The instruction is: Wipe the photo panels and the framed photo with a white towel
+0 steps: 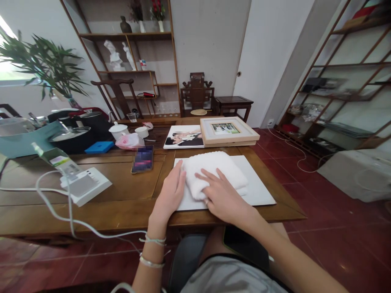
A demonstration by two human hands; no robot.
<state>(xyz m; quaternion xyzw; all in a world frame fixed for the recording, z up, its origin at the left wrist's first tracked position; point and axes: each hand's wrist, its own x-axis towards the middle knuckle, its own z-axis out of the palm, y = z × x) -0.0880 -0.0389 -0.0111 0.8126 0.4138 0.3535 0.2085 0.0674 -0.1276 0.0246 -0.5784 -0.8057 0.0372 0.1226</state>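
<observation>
At the near edge of the brown wooden table (128, 207), a thick, fluffy white towel (210, 160), folded into a padded bundle, is lying on a flat, rectangular white board (259, 196). The person's left hand (172, 185) is resting along the left side of the towel, its fingers straight and close together, not clenching anything. The right hand (221, 201), with a ring on one finger, is spreading over the towel's near left part, where the cloth is bulging into a rounded fold; whether its fingers are pinching the cloth or only pressing it, I cannot tell.

As for progress, the towel is already forming a compact, layered shape, so the folding seems largely done. What is apparently remaining is tidying: at the right, a lower layer is sticking out beyond the top one, and the near left corner is looking puffy rather than flat. The board is showing bare white to the right of the towel, and its underside is staying hidden.

Behind the board, a pale wooden picture frame with a small photograph (229, 129) and a white panel printed with dark-clothed figures (185, 138) are lying side by side, neither hand touching them.
</observation>
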